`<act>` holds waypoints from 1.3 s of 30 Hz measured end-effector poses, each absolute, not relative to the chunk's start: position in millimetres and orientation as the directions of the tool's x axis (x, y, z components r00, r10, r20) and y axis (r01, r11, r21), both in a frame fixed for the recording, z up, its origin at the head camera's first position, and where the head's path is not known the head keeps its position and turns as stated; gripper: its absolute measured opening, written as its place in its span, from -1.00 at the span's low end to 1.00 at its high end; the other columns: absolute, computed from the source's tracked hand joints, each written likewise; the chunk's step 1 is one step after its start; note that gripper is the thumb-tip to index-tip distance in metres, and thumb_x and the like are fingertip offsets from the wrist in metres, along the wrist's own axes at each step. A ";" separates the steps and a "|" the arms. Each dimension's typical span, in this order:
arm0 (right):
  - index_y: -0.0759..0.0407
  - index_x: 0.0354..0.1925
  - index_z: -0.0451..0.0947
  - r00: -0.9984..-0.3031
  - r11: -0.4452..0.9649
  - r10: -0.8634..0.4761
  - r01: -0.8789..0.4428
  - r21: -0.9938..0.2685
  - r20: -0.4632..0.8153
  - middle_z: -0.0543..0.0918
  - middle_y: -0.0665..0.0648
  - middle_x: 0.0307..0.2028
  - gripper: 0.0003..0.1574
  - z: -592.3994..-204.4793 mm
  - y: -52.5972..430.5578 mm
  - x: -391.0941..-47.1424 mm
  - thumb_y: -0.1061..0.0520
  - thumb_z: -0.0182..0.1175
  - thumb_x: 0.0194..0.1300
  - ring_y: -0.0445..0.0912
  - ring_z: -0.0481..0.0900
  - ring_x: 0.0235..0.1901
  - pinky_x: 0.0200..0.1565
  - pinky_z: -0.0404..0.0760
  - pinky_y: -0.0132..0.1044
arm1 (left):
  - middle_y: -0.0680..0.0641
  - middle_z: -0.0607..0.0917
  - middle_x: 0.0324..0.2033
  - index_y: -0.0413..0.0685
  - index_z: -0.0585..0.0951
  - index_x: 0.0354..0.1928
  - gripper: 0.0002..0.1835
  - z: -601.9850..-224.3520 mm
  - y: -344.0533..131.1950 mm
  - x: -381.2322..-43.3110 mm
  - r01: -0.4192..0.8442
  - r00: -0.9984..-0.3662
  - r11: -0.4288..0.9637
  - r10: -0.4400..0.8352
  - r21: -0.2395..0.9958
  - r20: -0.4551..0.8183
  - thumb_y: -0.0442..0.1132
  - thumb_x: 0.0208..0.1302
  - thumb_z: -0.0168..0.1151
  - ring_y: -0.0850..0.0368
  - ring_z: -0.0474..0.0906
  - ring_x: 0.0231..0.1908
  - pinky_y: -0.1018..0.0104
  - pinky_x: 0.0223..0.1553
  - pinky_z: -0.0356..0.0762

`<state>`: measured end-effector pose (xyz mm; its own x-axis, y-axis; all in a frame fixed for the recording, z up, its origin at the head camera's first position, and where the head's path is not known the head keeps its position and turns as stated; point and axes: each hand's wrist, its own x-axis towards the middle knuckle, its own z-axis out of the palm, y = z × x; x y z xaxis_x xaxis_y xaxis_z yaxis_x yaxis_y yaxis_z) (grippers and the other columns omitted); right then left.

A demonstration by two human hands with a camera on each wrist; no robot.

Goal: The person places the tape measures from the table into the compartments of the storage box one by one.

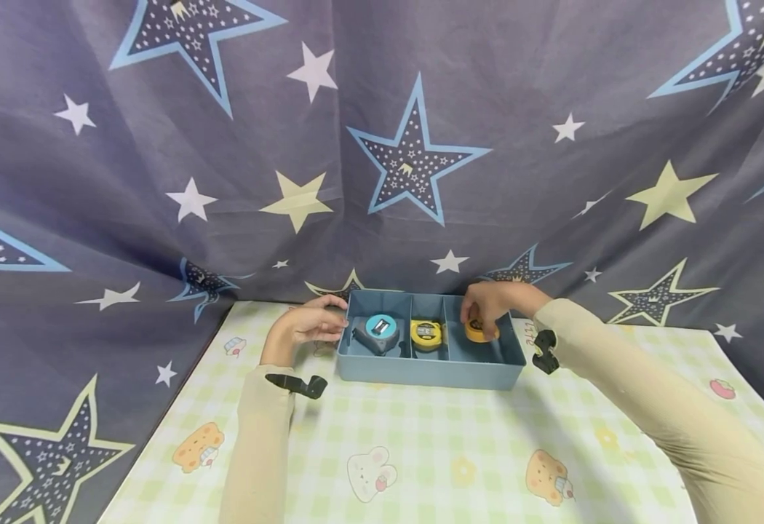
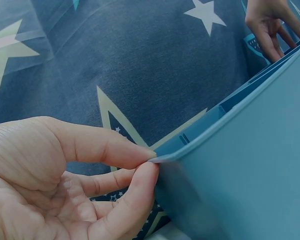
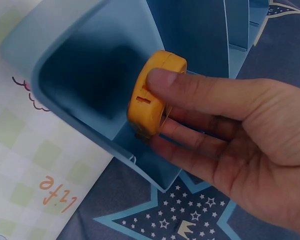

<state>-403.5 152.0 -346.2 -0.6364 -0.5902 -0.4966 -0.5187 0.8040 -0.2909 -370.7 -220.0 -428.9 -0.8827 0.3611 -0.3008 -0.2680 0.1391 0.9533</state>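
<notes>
A blue box (image 1: 428,372) with three compartments lies lengthwise at the far edge of the table. My left hand (image 1: 308,325) pinches the rim at its left end between thumb and finger, as the left wrist view shows. In the right compartment my right hand (image 1: 489,306) grips an orange tape measure (image 3: 157,95), the thumb on one side and the fingers on the other. A grey tape measure with a turquoise face (image 1: 382,331) lies in the left compartment. The middle one holds a yellow tape measure (image 1: 426,335).
A green-checked tablecloth (image 1: 421,429) with cartoon prints covers the table. Right behind the box hangs a dark curtain (image 1: 277,145) patterned with stars. Two upright dividers split the box, and the rightmost compartment's walls stand around my right fingers.
</notes>
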 end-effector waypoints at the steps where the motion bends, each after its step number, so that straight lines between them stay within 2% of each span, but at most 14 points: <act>1: 0.35 0.15 0.61 -0.634 0.802 -0.593 -0.519 -0.296 -0.496 0.69 0.30 0.07 -0.23 -346.5 152.5 -403.4 0.47 0.48 -0.13 0.15 0.61 0.13 0.12 0.69 -0.12 | 0.00 0.47 -0.30 -0.21 0.27 0.23 -0.52 -429.1 -219.9 -370.6 -0.269 -0.882 0.139 0.361 0.953 -0.302 -0.50 0.33 0.15 0.22 0.54 -0.38 0.41 -0.25 0.67; 23: 0.31 0.12 0.65 -0.625 0.790 -0.601 -0.560 -0.249 -0.498 0.74 0.24 0.04 -0.29 -353.6 148.2 -413.4 0.38 0.55 -0.07 0.04 0.67 0.08 0.16 0.67 -0.12 | 0.01 0.49 -0.32 -0.26 0.23 0.29 -0.46 -429.0 -221.0 -370.9 -0.270 -0.885 0.133 0.357 0.954 -0.300 -0.51 0.32 0.16 0.24 0.56 -0.38 0.41 -0.25 0.67; 31: 0.28 0.13 0.65 -0.647 0.811 -0.571 -0.540 -0.224 -0.506 0.73 0.24 0.05 -0.28 -357.5 148.4 -410.9 0.34 0.57 -0.07 0.00 0.66 0.06 0.14 0.68 -0.14 | 0.00 0.50 -0.34 -0.28 0.21 0.30 -0.45 -427.9 -219.8 -372.1 -0.276 -0.881 0.133 0.361 0.952 -0.305 -0.51 0.33 0.15 0.25 0.57 -0.42 0.42 -0.28 0.68; 39: 0.33 0.10 0.66 -0.653 0.804 -0.581 -0.553 -0.218 -0.486 0.75 0.27 0.01 -0.30 -361.6 147.4 -409.1 0.34 0.58 -0.10 0.01 0.68 0.01 0.09 0.70 -0.14 | 0.04 0.51 -0.39 -0.23 0.25 0.24 -0.51 -428.0 -219.7 -371.7 -0.271 -0.881 0.138 0.364 0.953 -0.303 -0.51 0.33 0.15 0.25 0.57 -0.41 0.42 -0.26 0.68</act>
